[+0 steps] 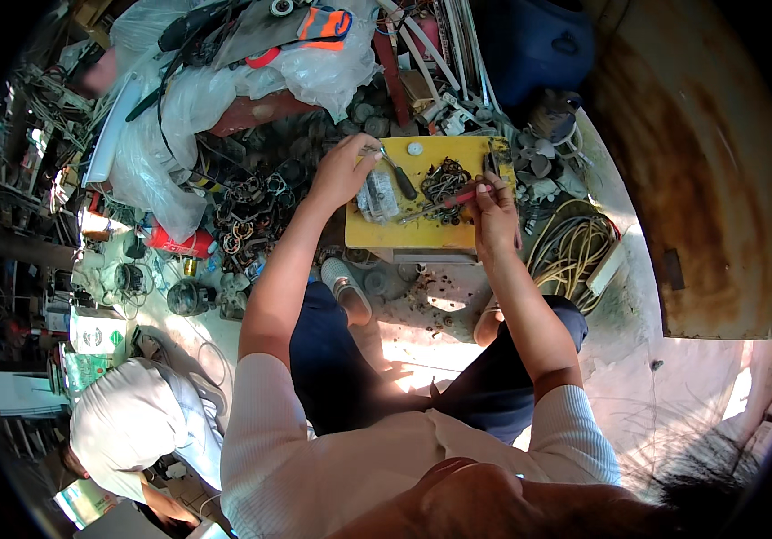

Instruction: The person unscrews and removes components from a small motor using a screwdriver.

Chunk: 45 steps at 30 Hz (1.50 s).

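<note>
**Both hands meet over the yellow block, the tangle of wire lying between them**

Nearest the camera, the person's pale ribbed sleeves and bare forearms run up from the lower edge, over dark trousers and a light shoe (347, 286) on the dusty floor.

Further out, the right hand (494, 214) is closed in a pinch on a red-handled tool (454, 201). The tool's long axis runs roughly level, slanting slightly down to the person's left, with its metal end pointing toward the left hand. That end lies at the dark wire tangle (444, 180), which sits on the yellow block (413, 235) just left of and slightly beyond the right hand. Whether the tip touches the wire is too small to tell.

The left hand (346, 171) reaches to the block's far left corner, fingers curled at the top of a small screwdriver (398, 173) whose dark handle slants down toward the middle of the block. I cannot tell whether the fingers actually grip it. Just below this hand lies a grey finned metal part (377, 196).

So the tangle lies between the hands, nearer the right one.

Beyond the block sit a white round cap (415, 149), grey fan blades (539, 166) to the right, a yellowish coil of cable (570, 251), and heaps of copper-wound motor parts (247, 216) to the left.
</note>
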Tool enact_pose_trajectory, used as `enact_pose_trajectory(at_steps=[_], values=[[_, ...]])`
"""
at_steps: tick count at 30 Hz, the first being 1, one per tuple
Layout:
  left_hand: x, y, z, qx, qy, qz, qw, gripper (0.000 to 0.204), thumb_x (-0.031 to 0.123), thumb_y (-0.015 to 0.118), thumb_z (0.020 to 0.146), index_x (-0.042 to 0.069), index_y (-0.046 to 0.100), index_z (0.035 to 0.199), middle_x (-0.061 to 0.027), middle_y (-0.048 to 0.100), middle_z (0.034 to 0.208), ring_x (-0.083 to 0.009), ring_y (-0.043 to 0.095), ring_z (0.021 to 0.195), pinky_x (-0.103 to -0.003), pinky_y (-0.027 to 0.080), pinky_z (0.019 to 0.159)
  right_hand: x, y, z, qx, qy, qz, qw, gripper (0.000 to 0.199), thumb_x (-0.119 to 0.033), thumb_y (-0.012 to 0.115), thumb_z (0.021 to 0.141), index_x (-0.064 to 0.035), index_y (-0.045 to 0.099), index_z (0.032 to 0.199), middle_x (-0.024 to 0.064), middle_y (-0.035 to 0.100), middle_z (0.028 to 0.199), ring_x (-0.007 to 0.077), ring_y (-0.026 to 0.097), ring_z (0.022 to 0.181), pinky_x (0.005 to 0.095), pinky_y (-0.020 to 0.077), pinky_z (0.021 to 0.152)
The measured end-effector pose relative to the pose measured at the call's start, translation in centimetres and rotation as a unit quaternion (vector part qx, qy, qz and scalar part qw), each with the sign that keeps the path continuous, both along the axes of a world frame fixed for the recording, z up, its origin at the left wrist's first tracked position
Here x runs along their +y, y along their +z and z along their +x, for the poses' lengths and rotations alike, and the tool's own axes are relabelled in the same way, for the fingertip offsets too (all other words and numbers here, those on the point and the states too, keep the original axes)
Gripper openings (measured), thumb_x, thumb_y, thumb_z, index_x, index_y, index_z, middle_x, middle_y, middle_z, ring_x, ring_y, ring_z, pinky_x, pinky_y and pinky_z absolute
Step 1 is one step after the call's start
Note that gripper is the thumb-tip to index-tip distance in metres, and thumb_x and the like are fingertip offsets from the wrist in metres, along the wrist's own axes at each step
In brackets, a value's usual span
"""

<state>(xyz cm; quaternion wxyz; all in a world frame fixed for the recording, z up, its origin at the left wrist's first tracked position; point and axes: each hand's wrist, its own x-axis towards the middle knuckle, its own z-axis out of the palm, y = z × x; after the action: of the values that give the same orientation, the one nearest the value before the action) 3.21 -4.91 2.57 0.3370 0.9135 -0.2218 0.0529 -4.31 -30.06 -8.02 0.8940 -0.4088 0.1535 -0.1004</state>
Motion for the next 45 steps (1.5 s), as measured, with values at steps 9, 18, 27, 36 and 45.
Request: enact_pose_trajectory(at_steps=[9,18,27,36,45], values=[[-2.2,-3.1,10.1,-0.025,-0.145,0.447,0.882,0.027,0.01,0.076,0.075,0.017,0.069,0.1,-0.0068,0.062,0.101,-0.0299,0.058,0.108,-0.042,0.047,0.087,0.0,1.0,-0.1,0.032,-0.001,0.004,0.999,0.031,-0.009,0.058,0.097,-0.0047,0.051,0.127,0.0071,0.065,0.11,0.0162,0.065,0.1,0.0268,0.0564,0.081],[-0.3,-3.5,9.6,-0.142,-0.158,0.423,0.881,0.018,0.014,0.059,0.085,0.01,0.054,0.103,-0.012,0.062,0.105,-0.033,0.06,0.105,-0.046,0.048,0.085,-0.8,3.0,-0.8,0.035,0.028,0.037,0.998,0.032,-0.009,0.059,0.096,-0.0038,0.051,0.127,0.0075,0.065,0.106,0.016,0.065,0.095,0.0258,0.0557,0.078],[5.1,1.1,-1.8,-0.181,0.135,0.205,0.952,0.021,0.027,0.048,0.1,0.006,0.046,0.103,-0.0154,0.064,0.084,-0.0348,0.066,0.08,-0.047,0.051,0.068,-0.6,3.5,-1.2,0.031,0.028,0.042,0.998,0.033,-0.011,0.061,0.096,-0.0015,0.05,0.125,0.0069,0.063,0.103,0.0159,0.065,0.089,0.0247,0.0544,0.073],[5.3,-4.4,-6.1,0.142,0.162,-0.432,0.876,0.028,0.036,0.04,0.102,0.009,0.046,0.102,-0.0016,0.048,0.086,-0.0076,0.04,0.065,-0.023,0.034,0.058,-0.9,2.5,0.5,0.023,0.0,0.041,0.999,0.032,-0.011,0.061,0.096,-0.0014,0.051,0.125,0.0086,0.063,0.107,0.022,0.066,0.096,0.0329,0.0573,0.082],[5.0,-6.9,-8.0,0.252,0.101,-0.448,0.852,0.021,0.015,0.051,0.099,0.007,0.042,0.116,-0.0023,0.049,0.088,-0.0083,0.045,0.067,-0.023,0.039,0.058,-0.4,1.8,0.7,0.026,0.014,0.031,0.999,0.036,-0.013,0.062,0.096,0.0002,0.049,0.127,0.0102,0.062,0.11,0.0214,0.065,0.099,0.0332,0.0566,0.089]])
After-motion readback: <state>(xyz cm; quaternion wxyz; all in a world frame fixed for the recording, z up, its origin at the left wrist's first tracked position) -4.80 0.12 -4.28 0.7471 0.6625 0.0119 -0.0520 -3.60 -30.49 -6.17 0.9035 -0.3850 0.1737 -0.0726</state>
